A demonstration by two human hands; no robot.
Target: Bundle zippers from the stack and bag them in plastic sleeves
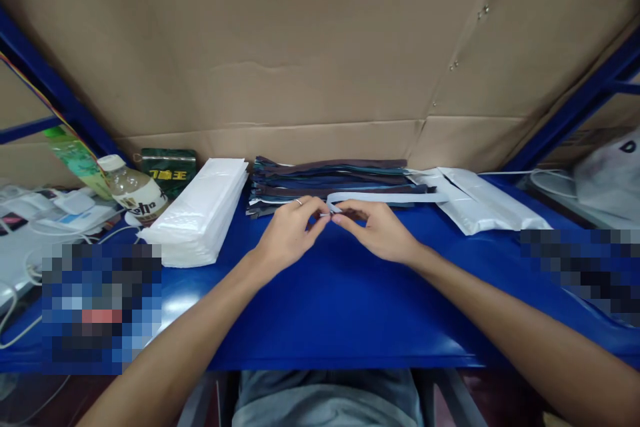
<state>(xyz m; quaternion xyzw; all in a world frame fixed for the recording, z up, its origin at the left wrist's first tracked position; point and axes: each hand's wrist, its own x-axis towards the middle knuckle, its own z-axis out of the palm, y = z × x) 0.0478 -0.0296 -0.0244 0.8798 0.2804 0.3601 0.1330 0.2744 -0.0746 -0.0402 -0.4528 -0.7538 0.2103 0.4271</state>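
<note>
A long white zipper (390,197) stretches rightward from my fingertips, its far end over a white plastic package. My left hand (290,230), with a ring on one finger, pinches the zipper's near end between thumb and fingers. My right hand (383,230) is closed on the same end from the other side, the fingertips of both hands almost touching. The small part between the fingers is mostly hidden. Just behind the hands lies a stack of dark zippers (325,177) in brown, navy and teal, laid side to side on the blue table (340,307).
Left of the stack is a pile of white plastic bags (200,213). Beyond it stand a drink bottle (133,187) and a dark green pouch (170,170). White packages (490,203) lie at right. Chargers and cables (65,213) crowd the far left. A cardboard wall (310,47) rises behind.
</note>
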